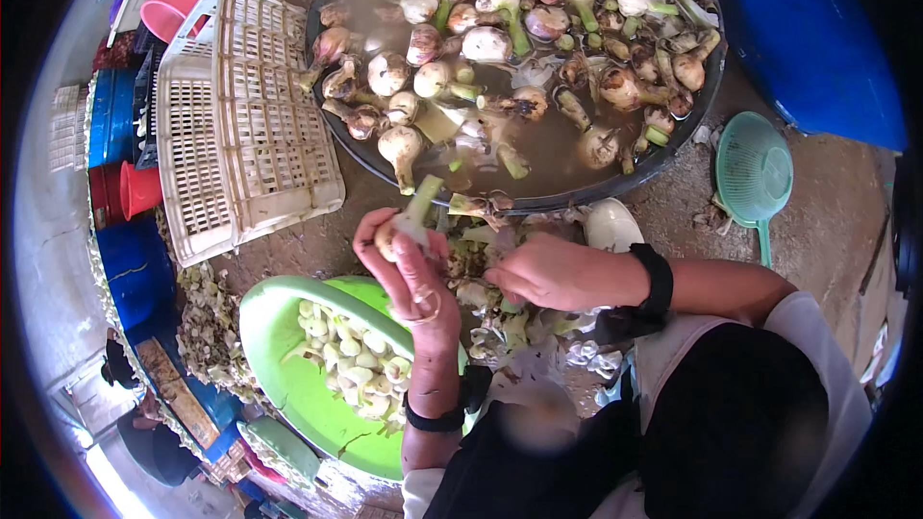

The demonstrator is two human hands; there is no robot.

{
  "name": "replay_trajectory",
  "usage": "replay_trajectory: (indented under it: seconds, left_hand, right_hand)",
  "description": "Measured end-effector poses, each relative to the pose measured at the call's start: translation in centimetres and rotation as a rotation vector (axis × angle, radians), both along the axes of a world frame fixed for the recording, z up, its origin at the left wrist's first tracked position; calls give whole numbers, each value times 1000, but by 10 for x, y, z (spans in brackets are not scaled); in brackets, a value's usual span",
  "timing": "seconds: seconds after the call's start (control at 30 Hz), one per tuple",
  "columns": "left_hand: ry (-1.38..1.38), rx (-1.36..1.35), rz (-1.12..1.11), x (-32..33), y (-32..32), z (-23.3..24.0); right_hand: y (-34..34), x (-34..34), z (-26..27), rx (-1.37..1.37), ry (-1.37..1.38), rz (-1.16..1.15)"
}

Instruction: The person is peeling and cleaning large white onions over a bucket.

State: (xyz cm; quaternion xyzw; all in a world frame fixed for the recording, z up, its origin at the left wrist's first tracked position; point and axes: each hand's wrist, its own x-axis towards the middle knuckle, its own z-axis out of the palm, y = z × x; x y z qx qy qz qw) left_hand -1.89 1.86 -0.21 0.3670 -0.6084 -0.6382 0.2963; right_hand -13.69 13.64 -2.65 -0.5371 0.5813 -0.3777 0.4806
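Note:
My left hand (418, 274) holds a garlic bulb (388, 239) with a thick green stem pointing up. Close by on the right, my right hand (551, 274) has its fingers curled together over a heap of peelings (476, 267); whether it grips something small is hidden. Beyond both hands is a wide dark tub (562, 202) of murky water, where many unpeeled bulbs float. A green plastic basin (270, 310) beside my left forearm contains peeled white garlic (353, 353).
A white plastic crate (267, 122) stands tilted left of the tub. On the right lie a green strainer (753, 166) and a large blue container (822, 36). A white bowl (613, 225) sits below the tub's rim. At lower left, a person (155, 440) is near blue containers.

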Motion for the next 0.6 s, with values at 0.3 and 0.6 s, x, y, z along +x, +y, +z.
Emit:
replay_trajectory:
  seconds: [0.3, 0.6]
  left_hand:
    - [89, 141, -181, -8, 13, 1]
    - [-117, 438, -267, -4, 5, 11]
  right_hand:
    - [-20, -19, 22, 99, -846, -533]
    - [-14, -33, 16, -225, -99, -173]
